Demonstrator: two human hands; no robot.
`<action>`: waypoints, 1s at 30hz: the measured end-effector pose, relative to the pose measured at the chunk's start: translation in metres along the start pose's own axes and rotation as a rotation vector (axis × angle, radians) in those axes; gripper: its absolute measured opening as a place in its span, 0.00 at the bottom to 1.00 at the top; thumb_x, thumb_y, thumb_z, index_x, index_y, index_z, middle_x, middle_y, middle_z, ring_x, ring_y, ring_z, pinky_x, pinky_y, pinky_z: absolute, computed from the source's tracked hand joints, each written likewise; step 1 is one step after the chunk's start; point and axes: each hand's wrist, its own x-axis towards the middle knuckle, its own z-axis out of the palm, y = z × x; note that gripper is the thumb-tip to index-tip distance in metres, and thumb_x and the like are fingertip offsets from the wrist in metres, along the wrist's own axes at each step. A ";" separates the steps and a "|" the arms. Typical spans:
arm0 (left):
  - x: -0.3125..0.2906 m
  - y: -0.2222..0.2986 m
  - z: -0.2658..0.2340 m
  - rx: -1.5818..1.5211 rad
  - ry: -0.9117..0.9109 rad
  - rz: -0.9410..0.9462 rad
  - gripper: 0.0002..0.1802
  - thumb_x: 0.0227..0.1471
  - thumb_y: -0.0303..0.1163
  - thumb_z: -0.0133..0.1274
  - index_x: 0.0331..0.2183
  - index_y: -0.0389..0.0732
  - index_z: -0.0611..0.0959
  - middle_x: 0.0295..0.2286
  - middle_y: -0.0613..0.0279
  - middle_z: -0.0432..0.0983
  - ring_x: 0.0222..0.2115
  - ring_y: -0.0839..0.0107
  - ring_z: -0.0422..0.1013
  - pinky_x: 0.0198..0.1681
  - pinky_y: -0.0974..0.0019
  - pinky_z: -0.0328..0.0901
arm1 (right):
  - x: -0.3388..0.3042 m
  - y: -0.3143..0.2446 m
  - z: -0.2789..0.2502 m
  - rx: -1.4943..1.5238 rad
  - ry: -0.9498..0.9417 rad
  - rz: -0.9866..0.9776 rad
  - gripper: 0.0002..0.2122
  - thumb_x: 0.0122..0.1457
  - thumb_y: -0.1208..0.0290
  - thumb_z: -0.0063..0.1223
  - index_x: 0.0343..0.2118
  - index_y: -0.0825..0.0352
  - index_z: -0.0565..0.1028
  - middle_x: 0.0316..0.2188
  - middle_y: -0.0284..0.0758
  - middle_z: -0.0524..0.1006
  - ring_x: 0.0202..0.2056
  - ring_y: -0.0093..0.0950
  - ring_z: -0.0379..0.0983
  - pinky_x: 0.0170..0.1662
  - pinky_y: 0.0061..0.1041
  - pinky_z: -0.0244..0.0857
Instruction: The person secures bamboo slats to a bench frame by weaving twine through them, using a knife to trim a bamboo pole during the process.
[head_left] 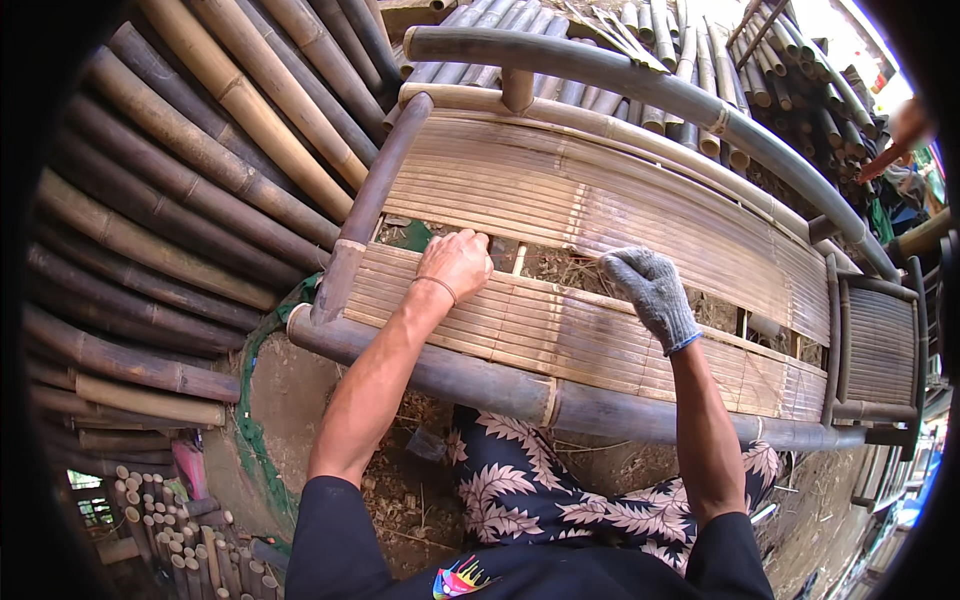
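Observation:
A bamboo bench frame [470, 385] lies across in front of me, its thick poles dark and its slatted seat pale. A long gap runs between the near slat panel [580, 335] and the far slat panel [600, 200]. My left hand [458, 265], bare with a thin band at the wrist, is closed at the gap's left part, over the near panel's far edge. Farther right, my right hand [652, 295], in a grey knitted glove, is closed in a fist over the gap. The fingertips of both are turned away, so what they grip, if anything, is hidden.
Long dark bamboo poles [190, 190] are stacked at left, with cut bamboo pieces [180, 540] below them. More poles [690, 70] lie beyond the bench. Green netting [255, 440] hangs by the left end. At far right are a smaller slatted bamboo piece [880, 345] and another person's hand [908, 125].

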 end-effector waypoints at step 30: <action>0.024 0.023 0.005 -0.074 -0.235 -0.207 0.10 0.48 0.35 0.58 0.33 0.44 0.87 0.31 0.51 0.83 0.37 0.53 0.78 0.46 0.52 0.67 | 0.017 0.010 0.114 -0.404 0.162 -0.129 0.11 0.56 0.61 0.52 0.36 0.58 0.83 0.31 0.45 0.80 0.34 0.45 0.78 0.40 0.43 0.72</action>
